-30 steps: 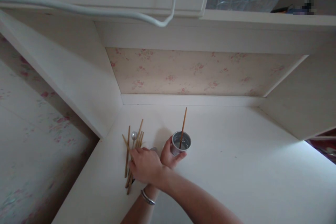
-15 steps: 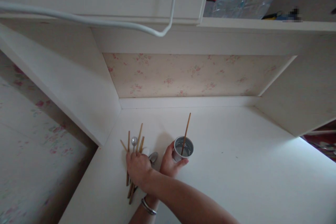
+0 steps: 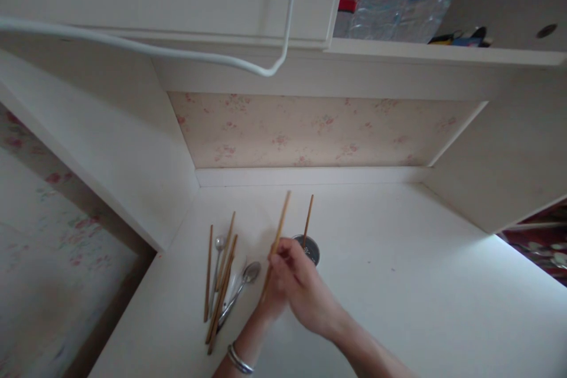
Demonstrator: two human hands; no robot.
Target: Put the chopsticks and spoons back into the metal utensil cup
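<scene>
My right hand is closed on a wooden chopstick, held tilted, its upper end pointing away from me. It crosses in front of my left hand, whose fingers are mostly hidden; that hand reaches to the metal cup, gripped in the earlier view. Inside the cup, which has holes in it, leans one chopstick. To the left lie several chopsticks, a long-handled small spoon and a larger metal spoon. Something whitish or clear lies among them, too unclear to name.
The white desktop is enclosed by side panels and a floral back wall. A white cable hangs across the upper left. Plastic bottles stand on the shelf above.
My right hand has lifted a chopstick from the pile and carried it right, in front of my left hand near the cup. The camera view has shifted slightly.
</scene>
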